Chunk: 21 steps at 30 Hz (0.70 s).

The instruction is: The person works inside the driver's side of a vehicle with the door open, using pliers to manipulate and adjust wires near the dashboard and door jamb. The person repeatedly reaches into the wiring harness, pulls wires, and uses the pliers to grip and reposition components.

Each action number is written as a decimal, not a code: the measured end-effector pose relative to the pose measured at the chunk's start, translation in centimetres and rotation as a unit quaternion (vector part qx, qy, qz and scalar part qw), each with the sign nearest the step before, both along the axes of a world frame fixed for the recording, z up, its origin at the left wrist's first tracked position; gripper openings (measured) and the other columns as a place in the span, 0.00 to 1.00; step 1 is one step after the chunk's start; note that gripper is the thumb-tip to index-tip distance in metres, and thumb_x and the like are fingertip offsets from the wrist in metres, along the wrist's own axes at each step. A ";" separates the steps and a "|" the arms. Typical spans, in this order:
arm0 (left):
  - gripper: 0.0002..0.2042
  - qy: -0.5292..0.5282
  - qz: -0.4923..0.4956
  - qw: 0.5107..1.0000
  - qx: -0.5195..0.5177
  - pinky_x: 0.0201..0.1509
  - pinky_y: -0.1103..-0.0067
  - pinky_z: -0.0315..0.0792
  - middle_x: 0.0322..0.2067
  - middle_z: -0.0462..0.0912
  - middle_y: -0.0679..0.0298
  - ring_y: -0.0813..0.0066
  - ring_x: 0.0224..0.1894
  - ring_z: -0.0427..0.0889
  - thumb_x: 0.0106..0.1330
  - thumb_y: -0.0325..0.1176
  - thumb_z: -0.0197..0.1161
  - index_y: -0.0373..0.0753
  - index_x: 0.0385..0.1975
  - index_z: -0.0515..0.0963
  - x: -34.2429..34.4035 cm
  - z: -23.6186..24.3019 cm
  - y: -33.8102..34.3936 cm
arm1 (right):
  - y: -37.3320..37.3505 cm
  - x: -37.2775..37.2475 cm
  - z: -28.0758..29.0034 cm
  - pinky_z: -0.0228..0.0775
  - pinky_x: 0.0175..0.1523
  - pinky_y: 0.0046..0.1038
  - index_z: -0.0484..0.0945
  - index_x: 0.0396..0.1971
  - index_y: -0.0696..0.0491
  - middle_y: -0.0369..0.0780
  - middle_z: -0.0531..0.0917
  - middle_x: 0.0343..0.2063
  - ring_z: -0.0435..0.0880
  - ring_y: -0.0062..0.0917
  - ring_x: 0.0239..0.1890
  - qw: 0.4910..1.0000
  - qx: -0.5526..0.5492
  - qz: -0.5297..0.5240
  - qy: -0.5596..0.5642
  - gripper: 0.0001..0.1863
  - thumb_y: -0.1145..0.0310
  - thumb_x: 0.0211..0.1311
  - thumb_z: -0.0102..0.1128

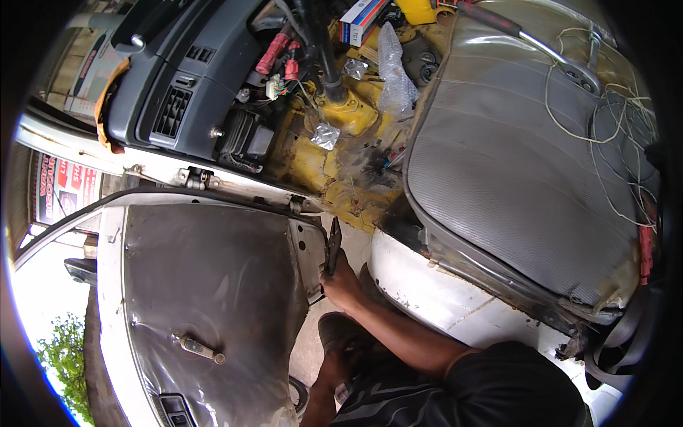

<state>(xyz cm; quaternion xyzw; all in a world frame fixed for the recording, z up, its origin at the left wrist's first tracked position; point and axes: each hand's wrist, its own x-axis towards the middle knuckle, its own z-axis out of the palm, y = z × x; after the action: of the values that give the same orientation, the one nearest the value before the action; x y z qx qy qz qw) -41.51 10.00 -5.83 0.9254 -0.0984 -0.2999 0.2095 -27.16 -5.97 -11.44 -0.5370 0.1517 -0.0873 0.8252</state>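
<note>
My right hand (342, 285) is closed around a pair of dark pliers (332, 245), whose jaws point up and away from me. It is beside the inner edge of the open vehicle door (213, 263), near the white door frame. Lower down, my left hand (340, 368) is in shadow close to my dark shoe (336, 329). Its fingers are too dark to make out, and whether it holds anything is hidden. A window crank (202, 349) sticks out from the door's dark plastic-covered panel.
A grey seat (512, 156) on a white base is at the right, with a red-handled ratchet (526, 35) and loose wires (605, 135) on it. A dashboard (178, 85), pedals (245, 142), bubble wrap (395, 75) and a box (361, 21) lie beyond the worn yellow floor (306, 160).
</note>
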 end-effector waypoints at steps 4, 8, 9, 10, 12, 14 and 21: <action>0.21 -0.103 0.065 0.992 -0.030 0.64 0.69 0.78 0.54 0.88 0.49 0.64 0.57 0.87 0.71 0.28 0.67 0.31 0.63 0.78 1.2 0.9 0.4 | -0.5 0.0 0.3 0.80 0.44 0.35 0.68 0.66 0.57 0.44 0.83 0.42 0.84 0.32 0.39 0.999 -0.019 0.011 -0.034 0.25 0.81 0.70 0.57; 0.22 -0.251 0.141 0.942 -0.174 0.66 0.68 0.77 0.56 0.86 0.46 0.56 0.60 0.86 0.70 0.25 0.69 0.27 0.62 0.76 4.8 3.3 -0.3 | -1.0 -0.6 0.9 0.80 0.52 0.37 0.69 0.71 0.57 0.48 0.85 0.50 0.86 0.36 0.46 0.994 0.056 0.093 -0.021 0.29 0.79 0.71 0.58; 0.23 -0.280 0.154 0.919 -0.229 0.68 0.69 0.76 0.57 0.85 0.46 0.57 0.61 0.85 0.70 0.25 0.68 0.25 0.63 0.75 6.0 4.0 -0.9 | -1.1 -0.6 1.1 0.80 0.55 0.40 0.69 0.71 0.57 0.51 0.85 0.52 0.87 0.41 0.49 0.992 0.065 0.107 -0.026 0.28 0.76 0.72 0.59; 0.24 -0.284 0.166 0.912 -0.244 0.69 0.68 0.75 0.60 0.84 0.45 0.54 0.63 0.83 0.71 0.26 0.69 0.25 0.64 0.74 7.7 4.7 -1.6 | -1.1 -0.5 1.4 0.80 0.53 0.36 0.72 0.69 0.57 0.47 0.86 0.50 0.87 0.32 0.46 0.994 0.044 0.062 -0.083 0.25 0.75 0.75 0.60; 0.26 -0.312 0.164 0.898 -0.262 0.70 0.67 0.74 0.60 0.83 0.44 0.53 0.64 0.83 0.71 0.29 0.70 0.24 0.65 0.74 11.5 5.7 -3.6 | -1.0 0.3 1.9 0.80 0.51 0.33 0.72 0.69 0.56 0.45 0.86 0.48 0.87 0.28 0.42 0.990 0.027 0.047 -0.126 0.25 0.75 0.75 0.61; 0.27 -0.287 0.164 0.913 -0.239 0.68 0.66 0.75 0.58 0.86 0.45 0.53 0.62 0.84 0.71 0.32 0.72 0.25 0.65 0.75 15.6 6.5 -5.4 | -0.9 1.4 2.5 0.80 0.43 0.28 0.73 0.70 0.54 0.38 0.85 0.44 0.84 0.20 0.34 0.982 0.034 0.025 -0.183 0.23 0.74 0.77 0.60; 0.17 -0.062 0.095 0.912 -0.394 0.57 0.76 0.75 0.43 0.87 0.67 0.77 0.46 0.82 0.72 0.38 0.74 0.34 0.51 0.81 22.3 6.9 -8.0 | -3.0 2.3 2.5 0.80 0.39 0.24 0.65 0.76 0.49 0.34 0.83 0.50 0.82 0.16 0.37 0.991 0.013 0.091 -0.097 0.28 0.71 0.81 0.58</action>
<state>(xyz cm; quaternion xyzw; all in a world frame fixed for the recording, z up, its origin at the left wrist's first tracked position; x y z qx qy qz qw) -19.20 1.98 1.10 0.7894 -0.1327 -0.1575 0.5783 -24.91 -8.95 -8.89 -0.5269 0.0227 -0.0613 0.8474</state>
